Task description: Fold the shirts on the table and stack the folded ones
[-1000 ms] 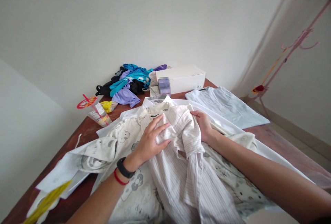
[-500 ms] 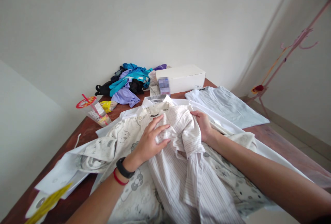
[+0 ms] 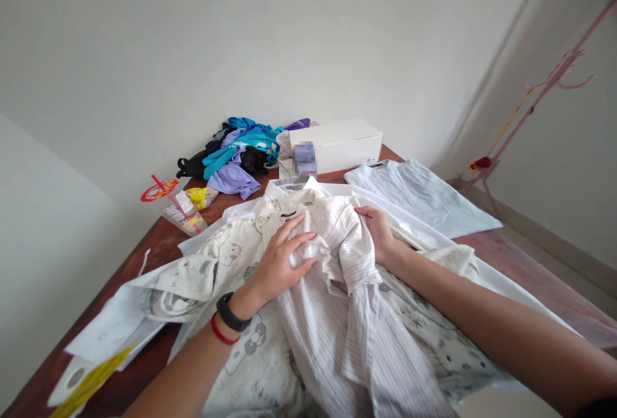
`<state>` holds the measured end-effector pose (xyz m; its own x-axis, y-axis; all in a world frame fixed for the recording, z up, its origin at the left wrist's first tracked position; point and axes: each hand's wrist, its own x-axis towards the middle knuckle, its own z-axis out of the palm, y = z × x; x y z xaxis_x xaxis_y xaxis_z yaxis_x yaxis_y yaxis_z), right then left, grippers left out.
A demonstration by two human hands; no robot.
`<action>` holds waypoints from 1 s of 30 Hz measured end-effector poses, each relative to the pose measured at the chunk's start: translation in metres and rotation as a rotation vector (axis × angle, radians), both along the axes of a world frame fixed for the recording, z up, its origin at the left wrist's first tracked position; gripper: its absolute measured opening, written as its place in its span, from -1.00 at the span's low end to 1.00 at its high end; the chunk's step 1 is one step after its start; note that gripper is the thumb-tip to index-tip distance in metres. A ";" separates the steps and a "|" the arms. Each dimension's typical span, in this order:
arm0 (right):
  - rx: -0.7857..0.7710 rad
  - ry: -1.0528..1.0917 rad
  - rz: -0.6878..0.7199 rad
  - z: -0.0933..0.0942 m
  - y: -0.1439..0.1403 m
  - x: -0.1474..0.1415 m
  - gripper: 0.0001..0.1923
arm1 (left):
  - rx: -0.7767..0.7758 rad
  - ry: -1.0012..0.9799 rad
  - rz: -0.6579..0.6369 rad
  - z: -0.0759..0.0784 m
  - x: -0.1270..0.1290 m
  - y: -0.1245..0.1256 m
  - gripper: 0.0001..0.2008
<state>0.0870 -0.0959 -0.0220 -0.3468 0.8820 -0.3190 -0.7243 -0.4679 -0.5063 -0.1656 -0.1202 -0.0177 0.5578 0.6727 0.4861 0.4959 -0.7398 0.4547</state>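
Note:
A white shirt with thin dark stripes (image 3: 324,334) lies bunched and partly folded in front of me, its collar end pointing away. My left hand (image 3: 276,268) rests on its upper left part, fingers spread over the cloth. At the shirt's right shoulder, my right hand (image 3: 380,236) grips the edge with the thumb on top; its other fingers are hidden by the fabric. Underneath is a cream garment with grey cartoon prints (image 3: 227,252), sleeves spread to both sides. Beneath that, parts of a white shirt (image 3: 108,325) show.
A folded light-blue shirt (image 3: 419,196) lies at the right on the brown table (image 3: 159,238). Behind are a white box (image 3: 340,146) and a heap of clothes (image 3: 241,154). A plastic cup with a straw (image 3: 186,215) stands left. A pink rack (image 3: 562,67) leans at the right.
Both hands keep their places on the striped shirt. Nothing has been taken up or let go; only a very slight shift of the view shows.

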 end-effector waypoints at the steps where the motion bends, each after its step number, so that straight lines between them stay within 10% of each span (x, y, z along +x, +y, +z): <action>1: 0.005 -0.003 0.002 0.000 0.000 0.000 -0.47 | 0.001 0.000 0.000 0.000 0.000 0.000 -0.56; 30: -0.022 -0.051 -0.031 0.012 -0.006 -0.005 -0.50 | -0.056 -0.042 -0.016 -0.001 0.000 0.001 -0.82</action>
